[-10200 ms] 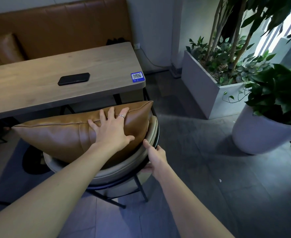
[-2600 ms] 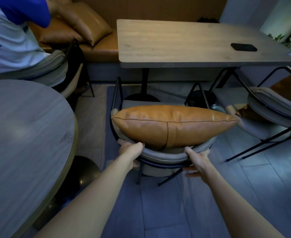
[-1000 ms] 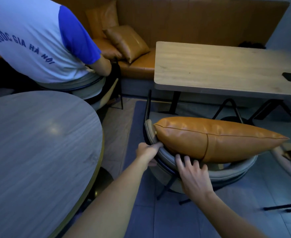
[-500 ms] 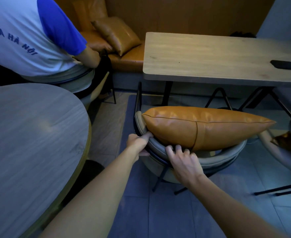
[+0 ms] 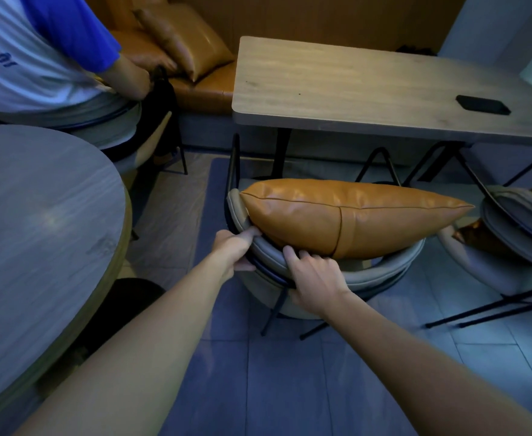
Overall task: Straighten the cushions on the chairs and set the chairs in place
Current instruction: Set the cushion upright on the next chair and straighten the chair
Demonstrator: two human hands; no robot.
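**Both hands gripping the chair back, cushion lying across it**

Nearest to us, our two bare forearms are reaching forward and down over blue-grey floor tiles. Our left hand point(image 5: 235, 248) is curling closed around the left curve of the chair point(image 5: 381, 273) back, fingers tucked under the cushion's edge. Our right hand point(image 5: 316, 276) is clamping the rim just beside it, fingers hooked over the padded top and the thumb hidden below.

The tan cushion point(image 5: 349, 215) is lying lengthwise along the chair back, its right tip overhanging. Beyond it the chair is facing the wooden table point(image 5: 337, 86), which is carrying a dark phone point(image 5: 483, 104). To the right, a second chair point(image 5: 516, 234) is standing partly in view. On our left a round table point(image 5: 38, 215) is filling the edge, and behind it another person point(image 5: 38, 51) is handling a cushion on the bench point(image 5: 208, 86).

We judge that we are setting this chair in place. The next move is calling for a level push towards the table, without tipping the cushion off.

Compared with half a second ago, both grips are looking the same and the cushion is lying as before; only our viewpoint is sitting slightly differently. A second ago our right fingers were spread more loosely on the rim.
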